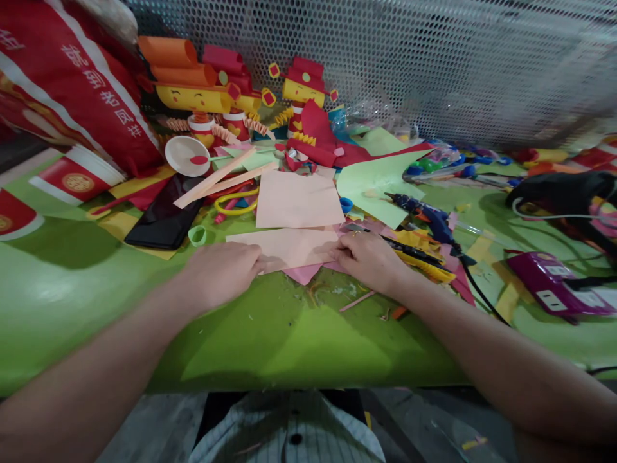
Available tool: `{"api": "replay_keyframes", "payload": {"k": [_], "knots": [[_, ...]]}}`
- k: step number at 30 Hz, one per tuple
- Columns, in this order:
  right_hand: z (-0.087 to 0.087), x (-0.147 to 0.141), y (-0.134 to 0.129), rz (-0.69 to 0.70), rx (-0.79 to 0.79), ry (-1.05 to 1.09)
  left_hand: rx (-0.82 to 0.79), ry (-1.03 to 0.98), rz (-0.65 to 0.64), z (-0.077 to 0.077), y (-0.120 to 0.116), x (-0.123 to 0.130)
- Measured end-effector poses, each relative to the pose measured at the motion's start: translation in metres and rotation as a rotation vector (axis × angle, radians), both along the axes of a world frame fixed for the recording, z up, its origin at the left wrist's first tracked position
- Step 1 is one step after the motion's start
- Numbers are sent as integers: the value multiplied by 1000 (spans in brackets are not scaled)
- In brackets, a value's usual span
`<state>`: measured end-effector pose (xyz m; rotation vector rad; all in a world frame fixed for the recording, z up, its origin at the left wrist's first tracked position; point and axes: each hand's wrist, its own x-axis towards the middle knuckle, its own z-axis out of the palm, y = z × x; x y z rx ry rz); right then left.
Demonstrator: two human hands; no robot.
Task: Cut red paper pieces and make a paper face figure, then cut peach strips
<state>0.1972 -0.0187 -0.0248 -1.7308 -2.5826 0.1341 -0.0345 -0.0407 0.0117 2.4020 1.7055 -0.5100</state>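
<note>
A strip of pale peach paper [294, 247] lies across the middle of the table near its front. My left hand [222, 273] is closed on the strip's left part, and my right hand [369, 259] is closed on its right end. Both thumbs and fingertips are pressed on the paper. Under the strip, a pink paper corner [303, 274] sticks out. Just behind it lies a larger peach sheet [299, 200]. Two narrow peach strips [226, 179] rest to the left of that sheet, above yellow-handled scissors [237, 204].
A black phone [166, 213] and paper cups [80, 175] are at the left. Paper figures [193, 96] stand at the back by a perforated metal panel [385, 58]. Right of my hands are a glue gun [429, 215], its cable, a cutter [414, 249] and a purple power strip [554, 283].
</note>
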Motion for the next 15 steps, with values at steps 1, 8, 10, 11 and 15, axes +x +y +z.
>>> {"api": "replay_keyframes", "payload": {"k": [1,8,10,11,15], "knots": [[1,-1,0,2,2,-17,-1,-2,-4,0,0,0],[6,-7,-4,12,8,-97,23,14,-34,1,-2,0],[6,-8,-5,20,29,-117,31,16,-42,0,-3,-1],[6,-9,-6,22,37,-125,51,19,-58,-1,-3,-1],[7,-10,-8,17,43,-132,331,35,-168,-4,-9,5]]}}
